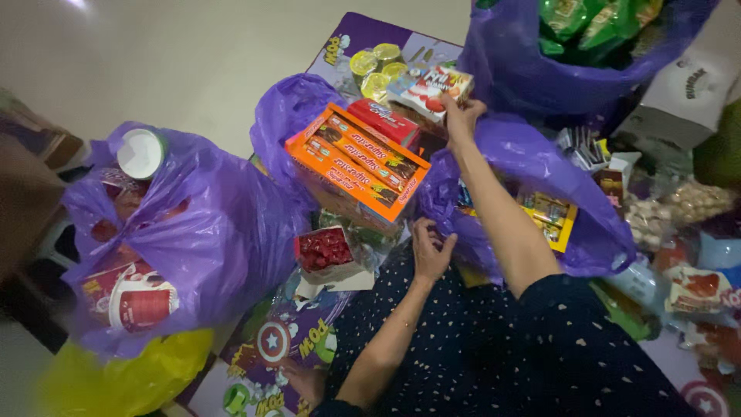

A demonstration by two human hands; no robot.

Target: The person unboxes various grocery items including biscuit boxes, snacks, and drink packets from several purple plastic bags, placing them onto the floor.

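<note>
At the far left a yellow plastic bag (pixel 116 382) lies under a bulging purple bag (pixel 208 232) stuffed with red-and-white cups (pixel 139 303) and a white lid (pixel 140 153) poking from its top. To its right, on a purple comic-print mat (pixel 282 344), sits a small open carton of red sweets (pixel 326 250). Above it an orange box of chocolate wafer bars (pixel 359 164) lies tilted, its long axis running from upper left to lower right, the low end pointing toward the middle purple bag (pixel 532 166); behind it are a red packet (pixel 384 122), gold-lidded jelly cups (pixel 376 68) and a white snack box (pixel 428 89). The left hand (pixel 431 251) rests with fingers curled together, pinching the near edge of the middle bag just below the orange box. The right hand (pixel 461 116) reaches across that bag, fingers closed on its far rim beside the white snack box; the forearm lies diagonally over the bag's mouth and hides part of what is inside. A yellow-and-black packet (pixel 552 216) shows within the bag. Further back, another purple bag (pixel 540 69) holds green packets (pixel 587 23), and loose sweets and wrappers (pixel 679 208) crowd the right edge.
</note>
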